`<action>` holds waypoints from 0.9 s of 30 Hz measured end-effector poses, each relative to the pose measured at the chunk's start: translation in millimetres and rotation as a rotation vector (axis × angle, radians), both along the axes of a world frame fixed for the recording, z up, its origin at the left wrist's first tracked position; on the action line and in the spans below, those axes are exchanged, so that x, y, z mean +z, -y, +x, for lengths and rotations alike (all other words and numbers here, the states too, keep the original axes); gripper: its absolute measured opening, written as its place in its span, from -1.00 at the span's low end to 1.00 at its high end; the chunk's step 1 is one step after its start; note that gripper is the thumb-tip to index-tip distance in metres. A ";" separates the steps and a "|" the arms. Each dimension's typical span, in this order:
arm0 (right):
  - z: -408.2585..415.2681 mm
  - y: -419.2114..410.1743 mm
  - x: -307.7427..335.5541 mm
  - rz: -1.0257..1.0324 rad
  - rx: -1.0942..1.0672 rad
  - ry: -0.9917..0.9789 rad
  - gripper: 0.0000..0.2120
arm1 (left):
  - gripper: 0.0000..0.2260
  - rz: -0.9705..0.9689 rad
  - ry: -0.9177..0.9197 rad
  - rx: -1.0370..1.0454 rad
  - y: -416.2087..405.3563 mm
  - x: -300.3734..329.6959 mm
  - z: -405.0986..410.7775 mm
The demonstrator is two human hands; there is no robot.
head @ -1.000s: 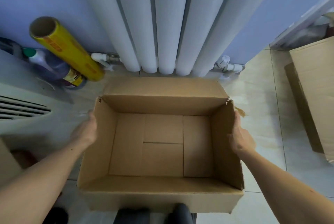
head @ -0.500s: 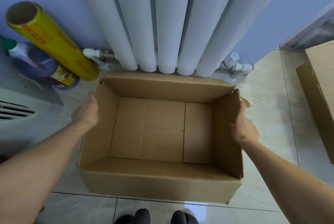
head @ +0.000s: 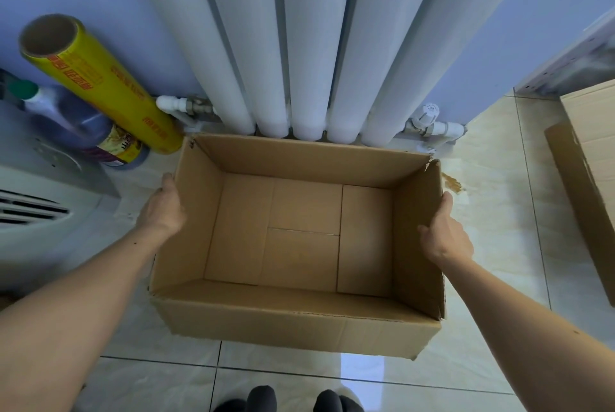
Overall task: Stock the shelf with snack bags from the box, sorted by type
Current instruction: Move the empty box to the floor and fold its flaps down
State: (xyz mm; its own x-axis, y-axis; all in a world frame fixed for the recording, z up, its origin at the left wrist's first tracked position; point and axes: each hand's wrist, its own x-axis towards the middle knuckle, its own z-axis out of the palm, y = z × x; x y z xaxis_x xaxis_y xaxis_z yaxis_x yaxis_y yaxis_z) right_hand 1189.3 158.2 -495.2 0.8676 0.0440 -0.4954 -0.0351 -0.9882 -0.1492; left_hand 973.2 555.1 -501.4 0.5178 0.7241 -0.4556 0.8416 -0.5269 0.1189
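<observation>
At floor level, left hand [head: 163, 208] presses flat on the left outer wall of the cardboard box [head: 299, 322], right hand [head: 444, 235] on the right wall, thumb at the rim; fingers below mostly hidden, so full curl can't be told. Box is empty, no snack bags or shelf visible. It sits against the radiator [head: 306, 45], yellow film roll [head: 109, 82] and bottle [head: 73, 119] just beside its left corner. Likely stowing it: keep pressure even, set flat, avoid nudging the roll.
</observation>
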 end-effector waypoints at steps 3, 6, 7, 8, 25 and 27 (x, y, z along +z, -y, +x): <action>-2.5 -0.6 0.4 -0.013 -0.010 0.000 -0.37 | -0.48 -0.039 0.021 0.029 -0.2 0.9 -4.4; -4.0 1.9 -0.2 -0.013 -0.060 -0.007 -0.39 | -0.50 -0.098 0.064 0.151 -1.1 -1.1 -9.5; -4.9 3.7 -1.2 -0.012 -0.073 -0.010 -0.40 | -0.51 -0.121 0.071 0.194 -1.5 -2.2 -11.9; -6.0 5.8 -3.1 -0.013 -0.082 -0.017 -0.40 | -0.51 -0.141 0.071 0.224 -1.0 -2.6 -14.8; -29.7 28.5 1.7 0.111 -0.256 -0.250 -0.20 | -0.18 -0.320 0.043 0.543 21.1 13.4 -49.2; -33.8 31.5 -0.1 0.164 -0.320 -0.285 -0.14 | -0.14 -0.371 0.054 0.628 23.0 10.0 -60.9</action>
State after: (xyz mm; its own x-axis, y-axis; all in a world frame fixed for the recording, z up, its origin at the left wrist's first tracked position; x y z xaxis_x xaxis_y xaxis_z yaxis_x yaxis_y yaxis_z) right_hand 1155.5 126.7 -495.3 0.6801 -0.1061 -0.7254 -0.3971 -0.8850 -0.2430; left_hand 912.3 532.2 -491.4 0.0843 0.6947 -0.7144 0.9597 0.1362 0.2458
